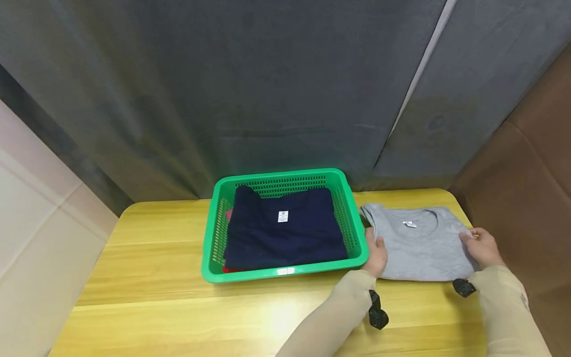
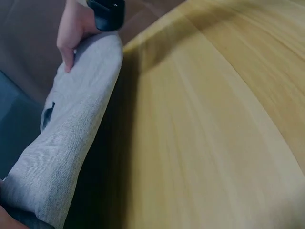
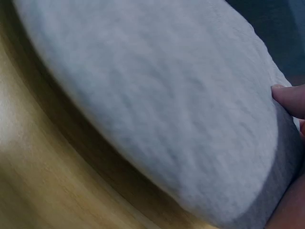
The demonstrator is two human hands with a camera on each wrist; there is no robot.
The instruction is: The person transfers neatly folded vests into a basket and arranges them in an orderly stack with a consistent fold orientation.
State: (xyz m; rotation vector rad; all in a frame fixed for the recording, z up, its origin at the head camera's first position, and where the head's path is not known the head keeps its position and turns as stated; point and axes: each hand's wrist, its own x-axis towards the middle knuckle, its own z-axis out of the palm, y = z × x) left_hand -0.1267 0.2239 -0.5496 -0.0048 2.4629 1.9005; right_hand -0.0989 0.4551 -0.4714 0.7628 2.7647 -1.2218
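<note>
A folded grey T-shirt (image 1: 421,248) is held between my two hands at the right end of the table, its neckline and white label facing up. My left hand (image 1: 375,254) grips its left edge, close beside the green basket. On the opposite edge my right hand (image 1: 483,248) pinches the cloth, thumb on top; the right wrist view shows that thumb (image 3: 289,99) on the grey fabric. In the left wrist view the shirt (image 2: 71,119) stands a little above the table, with a shadow under it. The fingers beneath the cloth are hidden.
A green plastic basket (image 1: 285,273) stands mid-table, holding a folded navy garment (image 1: 285,238) with a white label; some red shows underneath. The wooden table (image 1: 178,307) extends left and in front. Grey curtain (image 1: 267,99) hangs behind, and a brown panel (image 1: 531,188) borders the right.
</note>
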